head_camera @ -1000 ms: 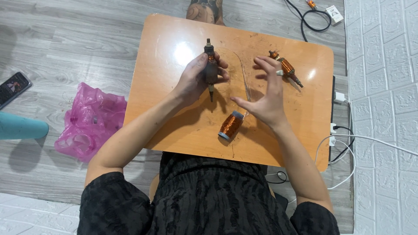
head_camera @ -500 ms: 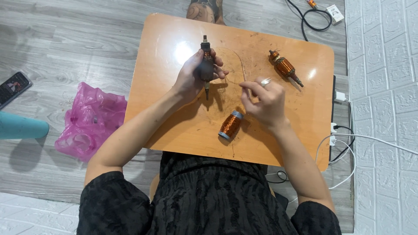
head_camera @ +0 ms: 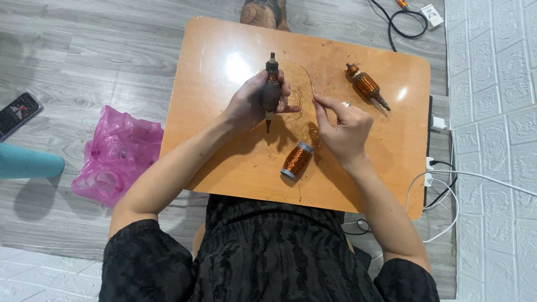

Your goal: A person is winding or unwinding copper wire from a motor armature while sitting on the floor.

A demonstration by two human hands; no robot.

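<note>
Over the small orange bench [head_camera: 224, 162] on a grey plank floor, the left hand [head_camera: 249, 106] grips a dark motor armature [head_camera: 272, 89] upright while the right hand [head_camera: 344, 128] pinches a thin copper wire [head_camera: 309, 78]; winding neatly probably needs steady tension from the copper spool [head_camera: 296, 159] nearby.

Table [head_camera: 224, 61]: glossy orange wood. Wire spool [head_camera: 296, 159]: shiny copper. Bag [head_camera: 114, 159]: crinkled pink plastic. Floor [head_camera: 84, 50]: matt grey wood.

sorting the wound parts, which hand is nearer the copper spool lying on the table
Right. The right hand sits just right of the spool, above it in view; the left hand holds the dark rotor farther up.
</note>
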